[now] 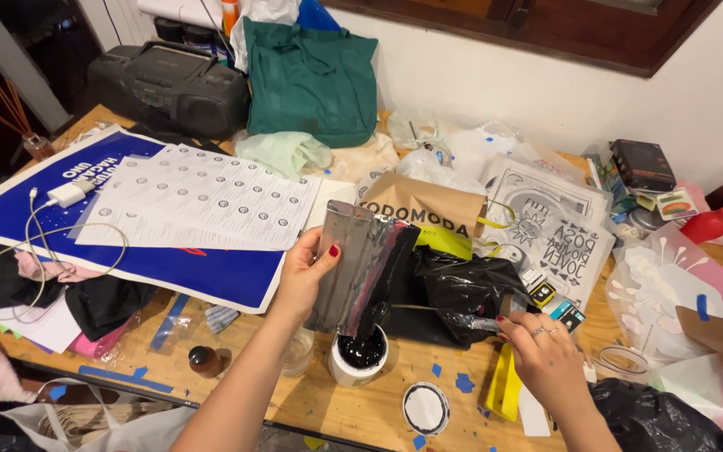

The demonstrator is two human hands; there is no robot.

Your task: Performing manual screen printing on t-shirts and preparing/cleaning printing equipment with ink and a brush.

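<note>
From where I'm watching, the left hand has its grip pinching the left edge of a shiny metal sheet, thumb on the front face and fingers behind it. The sheet stands nearly upright, long axis running top to bottom, with the top end tipped a little to the left and the bottom end pointing down into a small white tub full of black ink. A black streak runs down the sheet's right side into the tub. The right hand is off to the right, fingers pressed together around the handle of a thin tool that lies roughly level and points left toward the sheet; I can't tell what its tip touches. Behind both sits a crumpled black plastic bag. The tub stands on the wooden bench, with its round lid just in front and a small brown bottle off to the left. Further back, a blue poster lies under white printed sheets.
</note>
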